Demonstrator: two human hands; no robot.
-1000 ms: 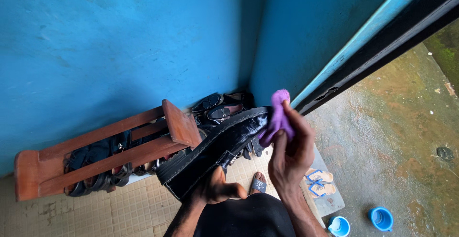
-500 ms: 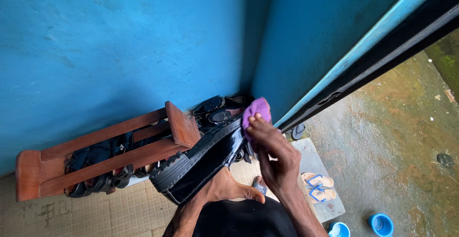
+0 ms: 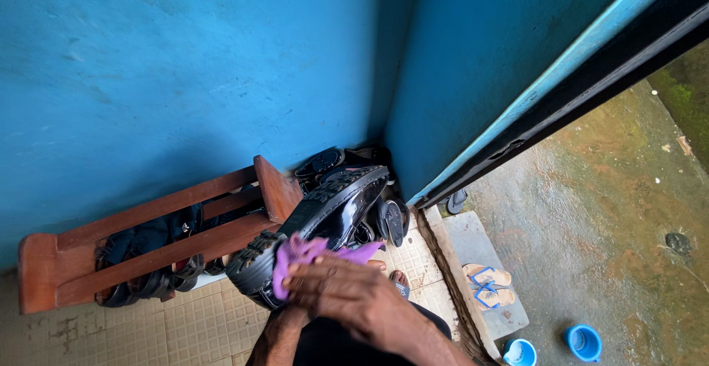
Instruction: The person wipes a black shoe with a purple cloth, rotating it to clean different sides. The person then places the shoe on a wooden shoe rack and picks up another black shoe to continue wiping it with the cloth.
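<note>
My right hand [image 3: 354, 299] presses a soft purple cloth [image 3: 299, 257] against the heel end of a glossy black shoe [image 3: 325, 222], fingers closed over the fabric and holding it flat to the leather. The shoe is raised in the air, tilted with its toe toward the blue wall [image 3: 185, 63], its thick, ridged rubber sole turned up and to the left. My left hand [image 3: 373, 265] is almost wholly hidden beneath the shoe and my right hand; only a fingertip shows, so I cannot tell its grip. Just behind the shoe stands a reddish wooden shoe rack [image 3: 148, 237] of plain slats, dark sandals tucked inside. More black shoes [image 3: 347, 161] lie heaped in the corner. Below are pale square floor tiles [image 3: 185, 322], a concrete step bearing blue-strapped flip-flops [image 3: 487, 285], and two round blue plastic cups [image 3: 550, 345] on wet, mossy ground.
</note>
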